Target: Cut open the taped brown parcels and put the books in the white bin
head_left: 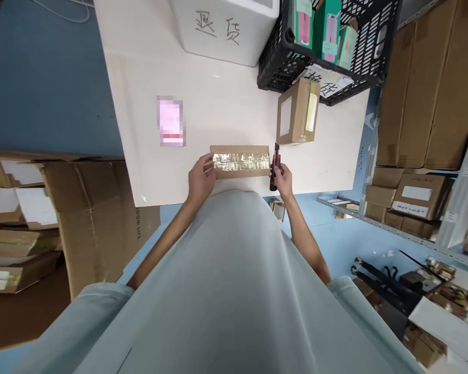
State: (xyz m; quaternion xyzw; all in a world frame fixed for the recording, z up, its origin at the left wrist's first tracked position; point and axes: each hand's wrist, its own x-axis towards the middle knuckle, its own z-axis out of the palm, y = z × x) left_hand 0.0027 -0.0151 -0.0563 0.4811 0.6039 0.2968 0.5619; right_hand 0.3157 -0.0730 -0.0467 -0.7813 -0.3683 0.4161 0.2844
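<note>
A small brown cardboard box (239,149) lies at the table's front edge, with a strip of shiny clear tape running along its top. My left hand (202,179) grips the box's left end, thumb and fingers around it. In my right hand (284,181) is a black and red utility knife (275,166), held upright beside the box's right end. Whether its blade touches the cardboard I cannot tell. Behind the knife, a second taped cardboard box (294,117) with white labels stands on the table.
The white table (140,171) also holds a blurred pink item (171,122), a white bin with writing (226,31) and a black plastic crate (273,67) of green packages. A large open carton (97,223) stands at the left. Shelves with cardboard boxes (417,195) line the right.
</note>
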